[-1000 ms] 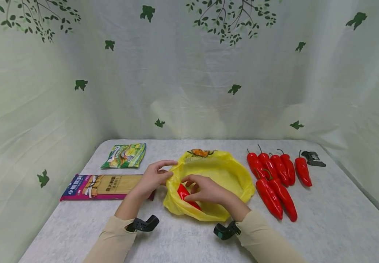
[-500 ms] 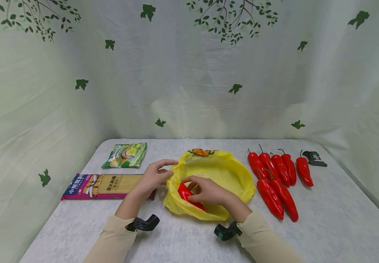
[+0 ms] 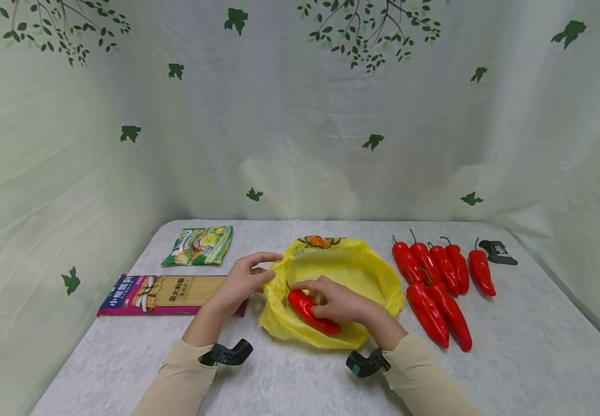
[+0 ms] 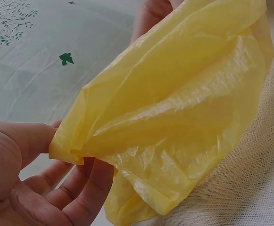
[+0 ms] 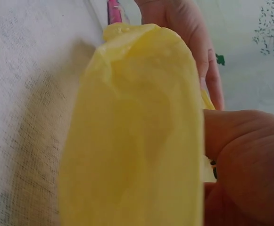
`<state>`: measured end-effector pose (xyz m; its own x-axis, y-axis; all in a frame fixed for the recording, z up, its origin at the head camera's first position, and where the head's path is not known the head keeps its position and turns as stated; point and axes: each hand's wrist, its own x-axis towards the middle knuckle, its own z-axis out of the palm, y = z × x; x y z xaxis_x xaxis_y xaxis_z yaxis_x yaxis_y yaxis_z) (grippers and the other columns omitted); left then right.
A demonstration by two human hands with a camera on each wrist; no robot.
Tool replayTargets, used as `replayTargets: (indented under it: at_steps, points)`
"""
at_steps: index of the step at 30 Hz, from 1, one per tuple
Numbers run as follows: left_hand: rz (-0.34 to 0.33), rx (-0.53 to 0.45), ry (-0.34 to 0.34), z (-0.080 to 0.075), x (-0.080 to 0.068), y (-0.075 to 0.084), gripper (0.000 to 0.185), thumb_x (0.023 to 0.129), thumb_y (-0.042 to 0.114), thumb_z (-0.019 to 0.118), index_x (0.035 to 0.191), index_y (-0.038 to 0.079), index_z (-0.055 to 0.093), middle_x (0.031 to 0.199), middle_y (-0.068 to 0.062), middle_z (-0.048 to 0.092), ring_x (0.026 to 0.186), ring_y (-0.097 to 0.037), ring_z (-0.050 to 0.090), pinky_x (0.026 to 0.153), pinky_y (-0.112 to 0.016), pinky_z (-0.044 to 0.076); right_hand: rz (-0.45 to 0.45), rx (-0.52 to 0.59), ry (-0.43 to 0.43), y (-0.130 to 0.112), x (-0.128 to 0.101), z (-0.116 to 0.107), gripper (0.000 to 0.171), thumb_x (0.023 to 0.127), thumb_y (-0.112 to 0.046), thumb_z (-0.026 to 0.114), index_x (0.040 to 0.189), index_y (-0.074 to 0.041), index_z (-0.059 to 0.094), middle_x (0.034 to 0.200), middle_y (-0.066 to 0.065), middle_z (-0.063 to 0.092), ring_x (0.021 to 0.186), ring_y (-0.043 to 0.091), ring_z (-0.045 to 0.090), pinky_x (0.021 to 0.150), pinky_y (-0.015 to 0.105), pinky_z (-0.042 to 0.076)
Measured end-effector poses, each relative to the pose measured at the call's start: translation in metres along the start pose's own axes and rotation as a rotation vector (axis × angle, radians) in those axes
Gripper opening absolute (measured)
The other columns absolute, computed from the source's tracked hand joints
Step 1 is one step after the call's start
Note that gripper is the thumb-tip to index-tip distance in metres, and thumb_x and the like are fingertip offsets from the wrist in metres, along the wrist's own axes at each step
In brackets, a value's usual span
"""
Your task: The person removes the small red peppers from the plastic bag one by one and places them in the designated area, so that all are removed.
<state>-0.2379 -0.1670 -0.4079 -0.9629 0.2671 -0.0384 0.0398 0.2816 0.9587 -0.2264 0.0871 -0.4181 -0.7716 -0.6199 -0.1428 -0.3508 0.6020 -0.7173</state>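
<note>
1. The space is enclosed on three sides by a pale, creased curtain (image 3: pixel 300 133) printed with green leaves and branches.
2. A table (image 3: pixel 529 346) with rounded far corners is covered in a light grey, woven-textured cloth.
3. A thin, glossy yellow plastic bag (image 3: pixel 352 271) is spread open at the centre of the table; its crinkled rim is pinched between thumb and fingers of the left hand (image 3: pixel 243 281) at the left edge.
4. A long flat packet (image 3: pixel 162 293) with purple ends lies on the left side; a smaller green crinkled pouch (image 3: pixel 198 245) lies behind it.
5. Seven smooth, tapered red peppers (image 3: pixel 437 277) with dark stems are laid just right of the bag, well apart from the packets.
6. One more red pepper (image 3: pixel 310 312) is gripped by the curled fingers of the right hand (image 3: pixel 339 301), inside the bag's near-left part.
7. A small dark object (image 3: pixel 497 251) lies at the far right, just beside the last pepper.
</note>
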Motion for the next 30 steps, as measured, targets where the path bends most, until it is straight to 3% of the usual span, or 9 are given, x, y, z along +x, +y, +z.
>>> replayTargets:
  at_steps: [16,24,30]
  points:
    - [-0.002,0.011,0.006,0.0027,0.0000,0.0011,0.038,0.098,0.011,0.060,0.137,0.015,0.060,0.143,-0.012,0.056,0.090,-0.017,0.067,0.077,-0.031,0.059,0.108,0.022,0.013,0.0096,-0.0069,-0.0080,0.061,0.085,-0.016,0.072,0.140,-0.034,0.052,0.112,0.005,0.053,0.094,0.023,0.054,0.076,0.032,0.056]
    - [0.001,0.009,0.008,0.0031,0.0004,-0.0006,0.039,0.098,0.012,0.060,0.137,0.016,0.060,0.142,-0.015,0.056,0.089,-0.017,0.067,0.076,-0.030,0.059,0.146,0.027,0.070,0.0089,-0.0055,-0.0088,0.064,0.078,-0.014,0.078,0.135,-0.024,0.051,0.108,0.003,0.058,0.094,0.021,0.056,0.079,0.033,0.057]
    - [-0.002,0.021,0.013,0.0029,-0.0009,0.0003,0.038,0.099,0.012,0.060,0.137,0.015,0.060,0.143,-0.014,0.056,0.089,-0.016,0.066,0.076,-0.029,0.058,0.129,0.082,0.082,0.0062,-0.0068,-0.0096,0.065,0.078,-0.009,0.078,0.133,-0.020,0.046,0.111,0.004,0.060,0.097,0.021,0.058,0.083,0.036,0.059]
